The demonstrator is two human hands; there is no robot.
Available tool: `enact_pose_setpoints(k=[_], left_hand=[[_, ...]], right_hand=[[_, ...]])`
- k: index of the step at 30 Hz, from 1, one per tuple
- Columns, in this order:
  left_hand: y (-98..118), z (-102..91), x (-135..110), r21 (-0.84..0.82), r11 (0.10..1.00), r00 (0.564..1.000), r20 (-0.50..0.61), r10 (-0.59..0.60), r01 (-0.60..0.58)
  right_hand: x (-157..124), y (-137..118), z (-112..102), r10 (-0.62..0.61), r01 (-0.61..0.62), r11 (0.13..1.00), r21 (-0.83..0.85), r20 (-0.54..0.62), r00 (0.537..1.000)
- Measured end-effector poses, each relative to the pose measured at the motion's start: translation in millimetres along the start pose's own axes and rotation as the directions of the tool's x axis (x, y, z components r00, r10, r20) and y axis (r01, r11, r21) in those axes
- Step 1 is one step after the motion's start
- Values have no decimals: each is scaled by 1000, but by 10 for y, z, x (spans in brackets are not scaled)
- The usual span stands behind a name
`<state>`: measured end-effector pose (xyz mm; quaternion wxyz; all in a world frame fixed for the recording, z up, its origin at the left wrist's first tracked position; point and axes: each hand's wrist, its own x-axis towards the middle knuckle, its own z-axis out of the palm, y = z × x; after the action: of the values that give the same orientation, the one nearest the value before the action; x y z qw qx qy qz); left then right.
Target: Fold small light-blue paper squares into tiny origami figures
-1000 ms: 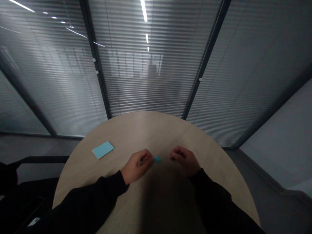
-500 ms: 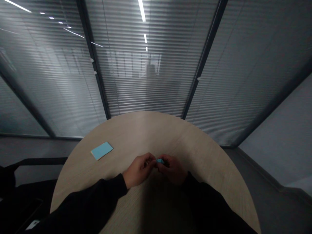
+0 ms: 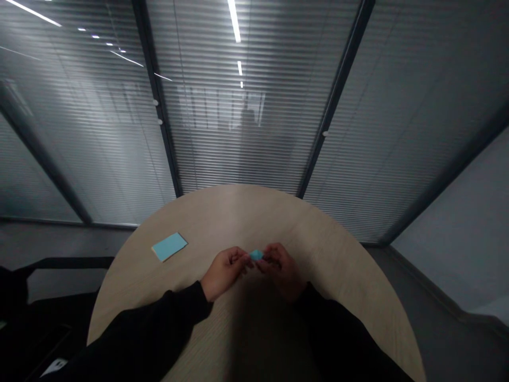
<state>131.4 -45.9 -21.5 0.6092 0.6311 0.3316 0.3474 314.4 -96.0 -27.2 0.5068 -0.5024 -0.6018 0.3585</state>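
A small light-blue folded piece of paper [image 3: 256,255] is pinched between the fingertips of both my hands, just above the round wooden table [image 3: 350,276]. My left hand [image 3: 223,271] grips its left side with curled fingers. My right hand [image 3: 281,270] holds its right side, fingers closed too. Both arms are in black sleeves. What the paper's shape is cannot be made out.
A light-blue pad of paper [image 3: 169,246] lies flat on the table to the left of my hands. Glass walls with blinds stand behind the table. A dark chair [image 3: 47,297] sits at the left, off the table's edge.
My right hand moved left from its place apart and joined my left hand on the small blue paper. Both hands then rose slightly together.
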Motion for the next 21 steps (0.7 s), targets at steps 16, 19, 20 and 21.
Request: enact_pose_setpoints(k=[16, 19, 20, 21], left_hand=[[57, -18, -1, -128, 992, 999, 25, 19, -16], [23, -37, 14, -157, 987, 1000, 9, 24, -23], [12, -42, 20, -157, 987, 1000, 6, 25, -24], [4, -46, 25, -152, 988, 1000, 6, 28, -26]], right_hand=[[8, -16, 76, 85, -81, 985, 151, -19, 996], [4, -4, 75, 91, -88, 991, 103, -30, 995], [3, -5, 76, 86, -83, 992, 90, -27, 996], [3, -7, 78, 80, -78, 993, 83, -22, 997]])
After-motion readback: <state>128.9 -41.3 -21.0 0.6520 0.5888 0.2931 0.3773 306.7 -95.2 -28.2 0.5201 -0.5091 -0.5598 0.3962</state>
